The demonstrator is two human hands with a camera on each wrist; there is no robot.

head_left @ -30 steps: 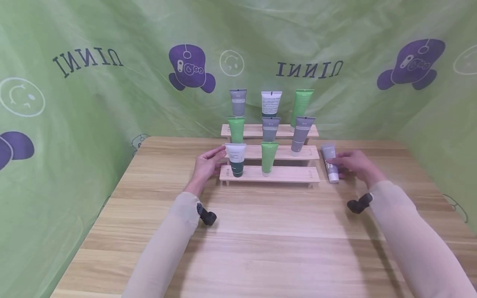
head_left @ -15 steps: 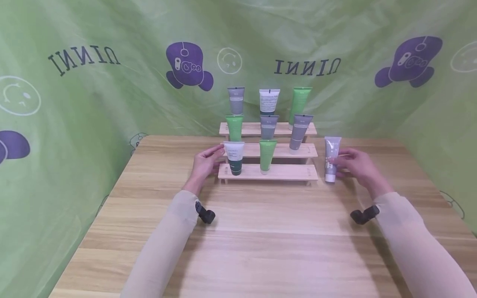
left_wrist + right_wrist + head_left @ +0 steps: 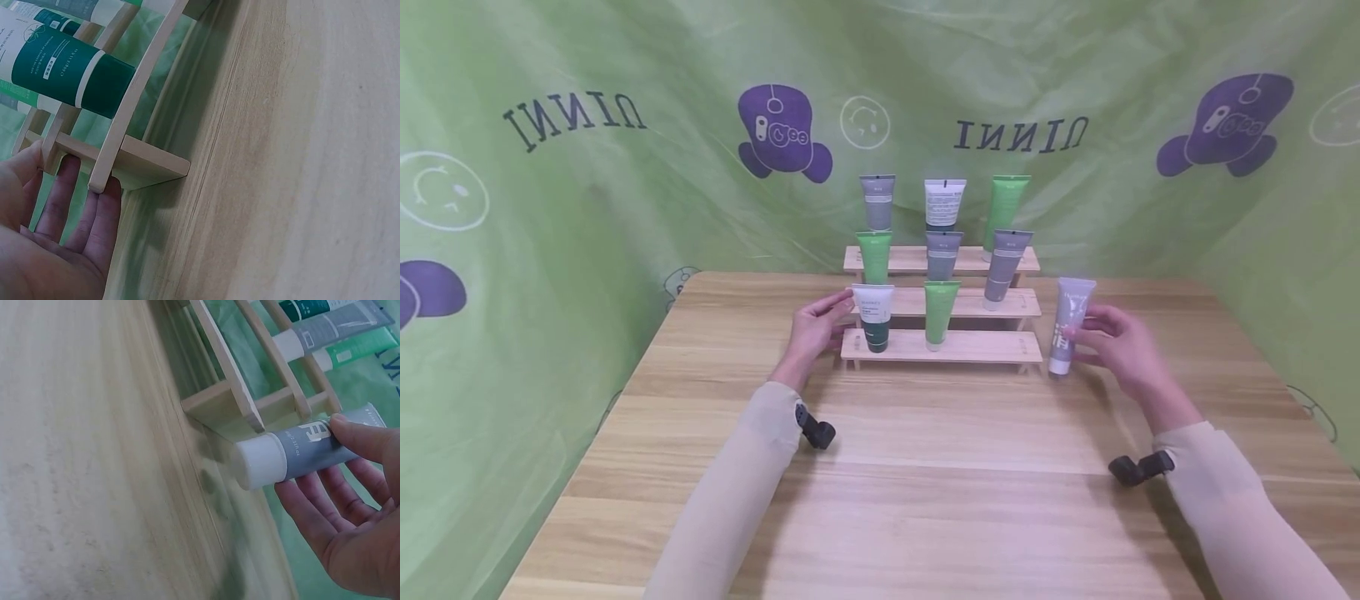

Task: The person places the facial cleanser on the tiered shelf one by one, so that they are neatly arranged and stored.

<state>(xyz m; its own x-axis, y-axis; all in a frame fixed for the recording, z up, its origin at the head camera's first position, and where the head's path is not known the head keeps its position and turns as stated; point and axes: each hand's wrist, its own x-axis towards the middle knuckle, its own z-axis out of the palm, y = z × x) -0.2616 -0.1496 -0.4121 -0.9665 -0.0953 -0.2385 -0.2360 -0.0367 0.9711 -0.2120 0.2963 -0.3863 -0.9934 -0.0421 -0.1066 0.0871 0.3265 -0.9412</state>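
Observation:
My right hand (image 3: 1118, 346) holds a grey squeeze tube (image 3: 1070, 321) with a white cap, thumb on the printed front and fingers behind. It is upright, cap down, close to the right end of a three-tier wooden display stand (image 3: 985, 347); the right wrist view shows its white cap (image 3: 261, 461) near a shelf end. My left hand (image 3: 814, 335) touches the stand's left end, with fingertips (image 3: 107, 190) at the shelf ends. Beside it, a white and dark green tube (image 3: 875, 317) stands on the lowest tier, left of a green tube (image 3: 939, 315).
The middle tier carries a green tube (image 3: 875, 258) and two grey ones, the right one (image 3: 1006, 267) leaning slightly. On the top tier are a grey tube (image 3: 877, 202), a white tube (image 3: 943, 202) and a green tube (image 3: 1003, 208). A green printed curtain (image 3: 625, 192) hangs behind the wooden table (image 3: 887, 500).
The grey tube, earlier lying tilted on the table at the right, is now upright in my right hand, turned to face front. The left hand stays at the stand's end.

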